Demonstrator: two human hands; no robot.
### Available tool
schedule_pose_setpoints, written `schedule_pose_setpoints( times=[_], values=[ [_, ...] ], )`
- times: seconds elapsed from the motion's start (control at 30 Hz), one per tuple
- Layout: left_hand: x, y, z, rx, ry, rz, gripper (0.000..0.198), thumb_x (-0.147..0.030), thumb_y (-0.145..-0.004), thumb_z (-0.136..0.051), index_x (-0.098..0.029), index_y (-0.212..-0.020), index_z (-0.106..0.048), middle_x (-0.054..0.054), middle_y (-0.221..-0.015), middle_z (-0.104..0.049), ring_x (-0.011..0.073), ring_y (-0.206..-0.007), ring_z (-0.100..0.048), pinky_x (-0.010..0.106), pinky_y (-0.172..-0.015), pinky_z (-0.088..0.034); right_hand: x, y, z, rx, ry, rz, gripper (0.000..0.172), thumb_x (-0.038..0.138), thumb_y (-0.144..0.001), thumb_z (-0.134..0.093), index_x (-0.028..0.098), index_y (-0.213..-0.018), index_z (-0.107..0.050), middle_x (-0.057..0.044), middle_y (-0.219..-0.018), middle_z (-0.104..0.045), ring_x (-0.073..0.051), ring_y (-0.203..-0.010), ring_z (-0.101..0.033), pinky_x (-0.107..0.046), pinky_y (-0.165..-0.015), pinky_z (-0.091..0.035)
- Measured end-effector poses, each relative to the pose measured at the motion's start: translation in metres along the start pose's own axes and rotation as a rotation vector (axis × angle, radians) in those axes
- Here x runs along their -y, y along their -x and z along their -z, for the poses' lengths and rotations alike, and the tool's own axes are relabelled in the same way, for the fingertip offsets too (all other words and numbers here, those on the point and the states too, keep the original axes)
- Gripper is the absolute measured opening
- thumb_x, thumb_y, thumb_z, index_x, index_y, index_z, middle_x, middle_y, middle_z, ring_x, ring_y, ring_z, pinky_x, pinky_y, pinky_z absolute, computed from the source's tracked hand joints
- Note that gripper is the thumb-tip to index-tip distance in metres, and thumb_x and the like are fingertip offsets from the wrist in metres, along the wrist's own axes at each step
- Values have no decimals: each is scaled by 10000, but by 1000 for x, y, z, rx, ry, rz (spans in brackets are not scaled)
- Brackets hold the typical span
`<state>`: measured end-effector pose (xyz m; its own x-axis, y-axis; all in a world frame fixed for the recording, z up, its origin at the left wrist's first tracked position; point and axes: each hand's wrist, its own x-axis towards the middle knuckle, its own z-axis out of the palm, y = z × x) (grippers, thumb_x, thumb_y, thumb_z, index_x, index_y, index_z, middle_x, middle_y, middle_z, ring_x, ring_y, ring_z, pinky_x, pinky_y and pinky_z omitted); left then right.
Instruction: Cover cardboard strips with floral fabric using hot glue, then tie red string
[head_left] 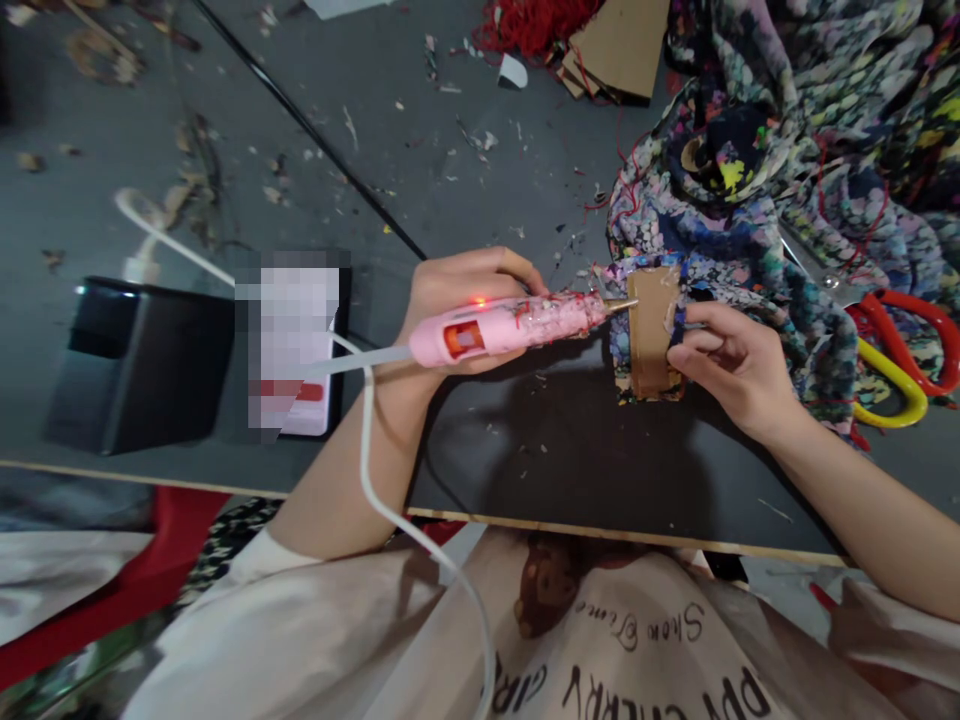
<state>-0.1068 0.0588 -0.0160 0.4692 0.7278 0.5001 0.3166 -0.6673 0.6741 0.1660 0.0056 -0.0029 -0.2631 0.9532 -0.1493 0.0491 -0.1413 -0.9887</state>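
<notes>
The left hand (461, 277) grips a pink glue pen (502, 325), its metal tip (621, 304) at the cardboard (652, 340); the right hand (742, 365) pinches that piece's edge over the counter (517, 440). Fingers are best kept clear of the likely hot tip.

A craft workspace; scrap-littered grey table (555, 440), patterned fabric (750, 205), scissors (892, 362), red thread (525, 32), cardboard pieces (622, 50)

We are losing part of the left hand (454, 280) behind the pink tool (499, 325), and the phone screen (296, 335) to blurred squares. We are seeing the floral fabric (750, 230) cut off at top and right, red threads (525, 30) at top, and scattered scraps (489, 142) too small to identify.
</notes>
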Motion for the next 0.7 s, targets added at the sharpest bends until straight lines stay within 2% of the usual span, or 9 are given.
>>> schedule_pose_setpoints(
  times=[0.1, 0.3, 0.4, 0.53, 0.7],
  values=[
    [-5, -2, 1, 75, -22, -180, 346, -494, -891, -570, -209, -704, -624, 59, -804, -703, 134, -659, -669, 241, -574, -508, -1, -1, 0, -24, -32, -33, 274, 333, -739, -752, 199, -940, -621, 63, -593, -557, -65, -492, -431, -203, -453, -352],
    [-8, -2, 0, 126, -16, -160, 316, -399, -926, -562, -203, -681, -603, 43, -765, -695, 121, -645, -674, 215, -546, -503, -4, -1, 2, -27, -86, -64, 302, 353, -742, -763, 207, -967, -626, 54, -624, -595, -72, -506, -467, -203, -471, -386],
    [-6, -3, 0, 88, -16, -196, 291, -392, -923, -575, -197, -713, -622, 50, -787, -699, 114, -664, -669, 209, -575, -519, -3, -1, 2, 2, -94, -60, 271, 316, -751, -744, 203, -964, -620, 57, -616, -593, -70, -502, -461, -202, -477, -398],
    [0, -3, 0, -22, -61, -265, 235, -413, -902, -592, -195, -842, -657, 57, -827, -705, 136, -728, -669, 236, -623, -547, 1, -1, 0, 23, -61, -49, 246, 261, -725, -741, 203, -927, -612, 76, -576, -545, -58, -479, -414, -192, -445, -358],
    [1, -3, -1, -45, -59, -234, 228, -398, -888, -603, -180, -847, -654, 71, -855, -698, 149, -752, -669, 252, -640, -543, -1, -1, 0, 16, -51, -22, 258, 299, -745, -745, 207, -946, -611, 77, -576, -538, -60, -479, -428, -197, -445, -362]
  ],
)
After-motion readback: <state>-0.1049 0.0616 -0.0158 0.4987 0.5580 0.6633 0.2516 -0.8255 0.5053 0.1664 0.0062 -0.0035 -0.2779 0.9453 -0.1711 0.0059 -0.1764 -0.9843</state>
